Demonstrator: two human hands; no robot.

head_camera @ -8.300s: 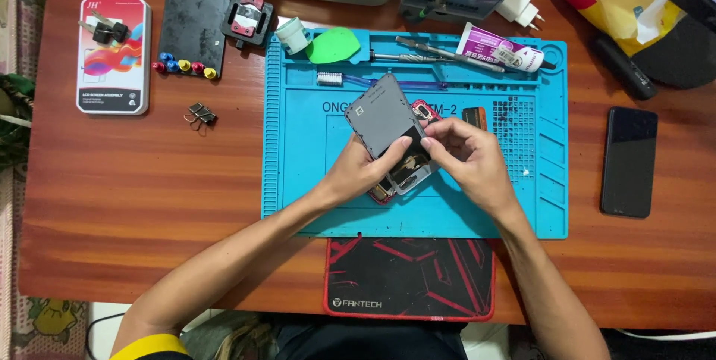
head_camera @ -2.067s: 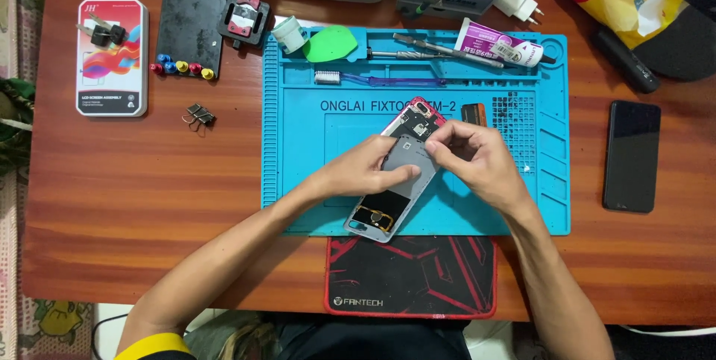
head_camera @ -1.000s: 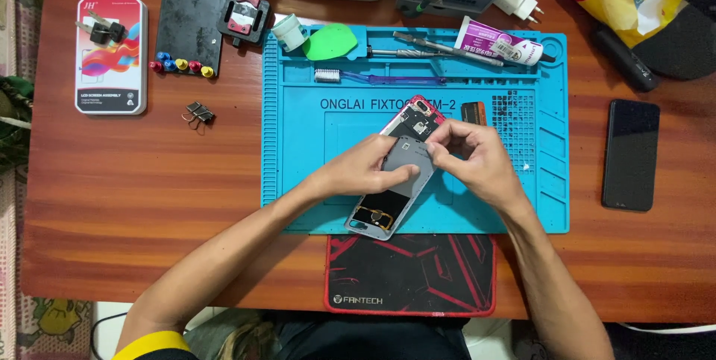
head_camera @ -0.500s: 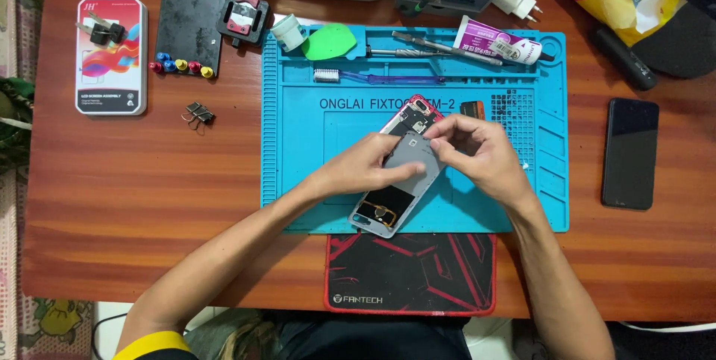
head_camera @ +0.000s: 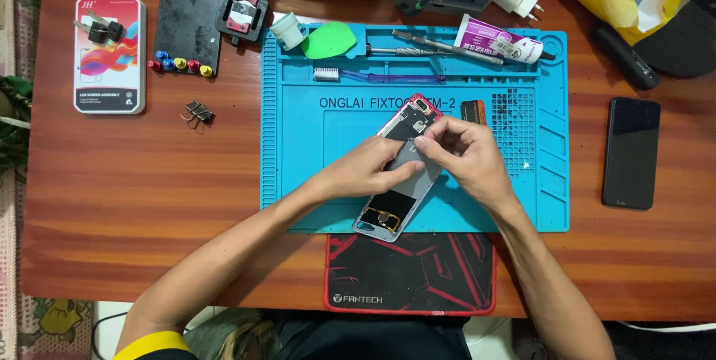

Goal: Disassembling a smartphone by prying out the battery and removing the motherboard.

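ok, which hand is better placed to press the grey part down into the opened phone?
Probably right. The right hand already has fingertips on the grey part; the left hand braces the opened phone on the blue mat.

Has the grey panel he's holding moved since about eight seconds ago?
Yes. The grey panel was tilted up over the phone; it now lies flat on the opened phone, lower on the blue mat.

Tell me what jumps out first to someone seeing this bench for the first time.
First, the opened phone lying at a slant in the middle of the bright blue work mat, with the left hand and right hand both on it. Next, a dark phone lies alone on the wooden table at the right, and a colourful box sits at the far left.
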